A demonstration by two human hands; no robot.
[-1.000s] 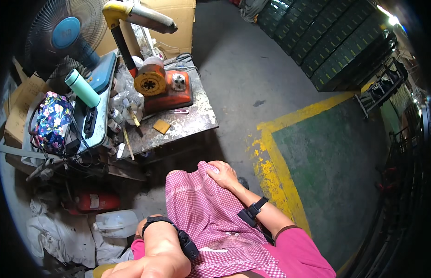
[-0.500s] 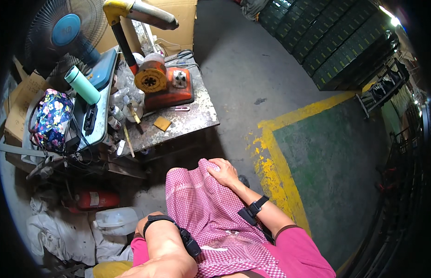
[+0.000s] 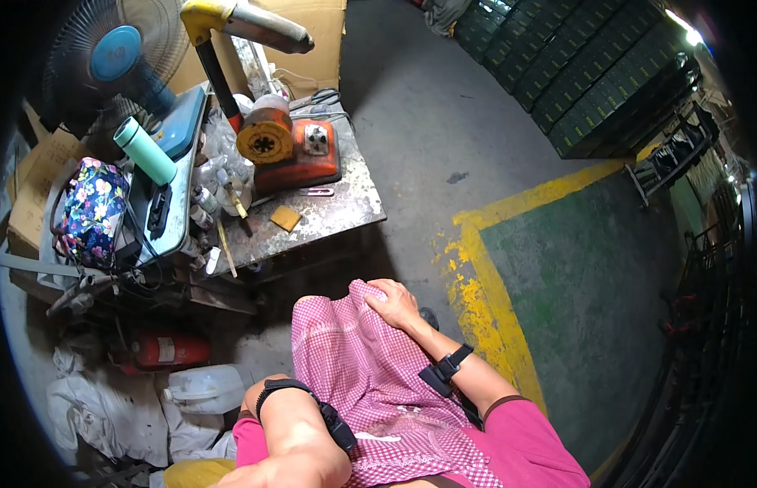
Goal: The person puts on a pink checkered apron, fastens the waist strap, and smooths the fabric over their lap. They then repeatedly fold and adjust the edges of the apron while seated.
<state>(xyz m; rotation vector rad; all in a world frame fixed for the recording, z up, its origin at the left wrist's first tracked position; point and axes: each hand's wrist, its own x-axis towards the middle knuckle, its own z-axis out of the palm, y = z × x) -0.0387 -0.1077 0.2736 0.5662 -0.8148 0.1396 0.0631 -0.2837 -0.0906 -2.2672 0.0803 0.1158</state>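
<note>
My right hand rests over my knee on the pink-and-white checked apron. Its thumb lies on the cloth while the fingers drape over the knee's far side; it holds nothing that I can see. My left arm is bent, and only its forearm and wrist area show at the bottom edge; the fingers are out of sight. A black strap with a small dark device circles that arm. Another black strap is on my right forearm.
Ahead stands a worn worktable with an orange-based machine, a yellow square piece and brushes. To its left are a mint bottle, a flowered bag and a fan. A red extinguisher lies low left; dark crates are stacked far right.
My left forearm has shifted very slightly to the right. My right hand and the things on the table have stayed in place.
</note>
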